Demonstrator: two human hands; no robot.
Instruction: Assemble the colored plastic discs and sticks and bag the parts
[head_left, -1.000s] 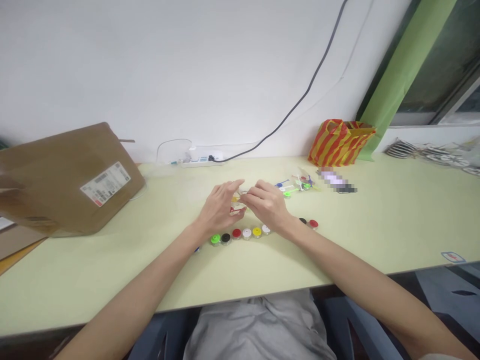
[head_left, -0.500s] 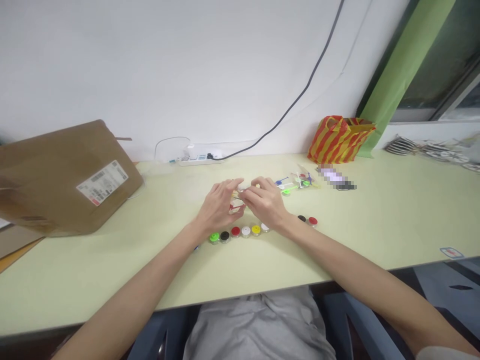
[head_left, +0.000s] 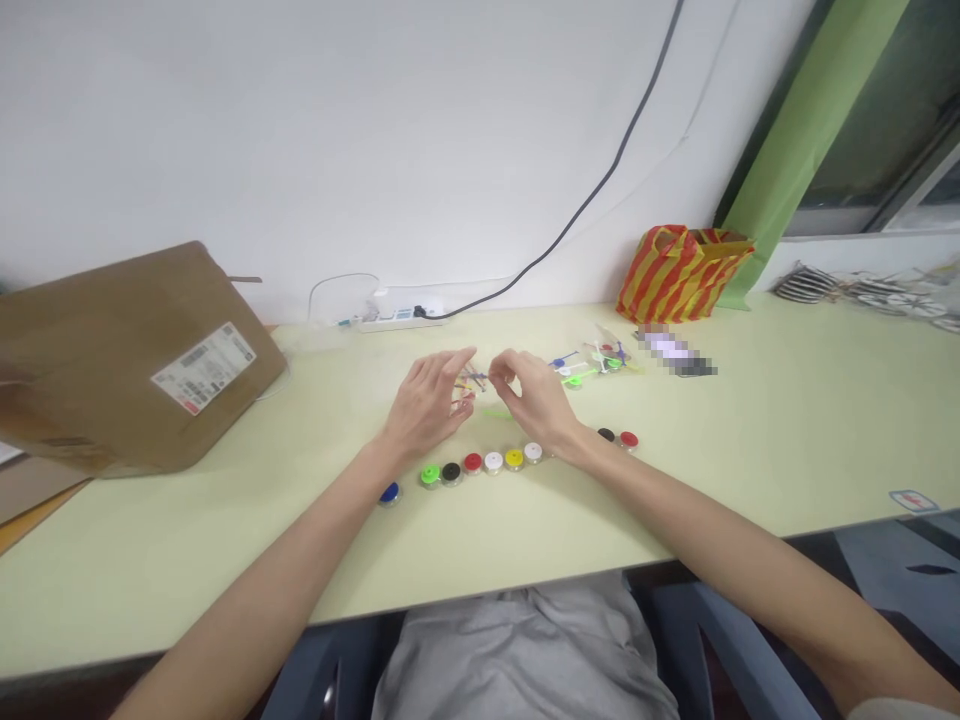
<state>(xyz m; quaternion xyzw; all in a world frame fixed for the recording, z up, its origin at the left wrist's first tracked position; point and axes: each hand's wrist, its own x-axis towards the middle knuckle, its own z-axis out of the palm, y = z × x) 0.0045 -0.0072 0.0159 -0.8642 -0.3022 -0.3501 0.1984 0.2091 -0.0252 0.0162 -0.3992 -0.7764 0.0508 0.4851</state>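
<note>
My left hand (head_left: 424,405) is held over the table with its fingers stretched out and the thumb apart. Beside its thumb and fingers are several thin coloured plastic sticks (head_left: 471,378), partly hidden by the hand. My right hand (head_left: 534,398) faces it, with thumb and forefinger brought together in a pinch; what they hold, if anything, is too small to make out. A bright green stick (head_left: 498,414) lies between the hands. Nearer to me runs a row of small round clear pots with coloured lids, among them a green one (head_left: 430,475), a red one (head_left: 472,463) and a yellow one (head_left: 514,458).
Beyond my right hand lies a clear bag of coloured plastic parts (head_left: 611,357). A phone (head_left: 675,350) and a striped bag (head_left: 682,275) are farther right. A cardboard box (head_left: 135,360) stands left, and a power strip (head_left: 397,319) lies by the wall.
My hands have moved apart, the left one shifting left and its fingers spreading. A green stick now shows between them, and the blue-lidded pot at the left is more visible.
</note>
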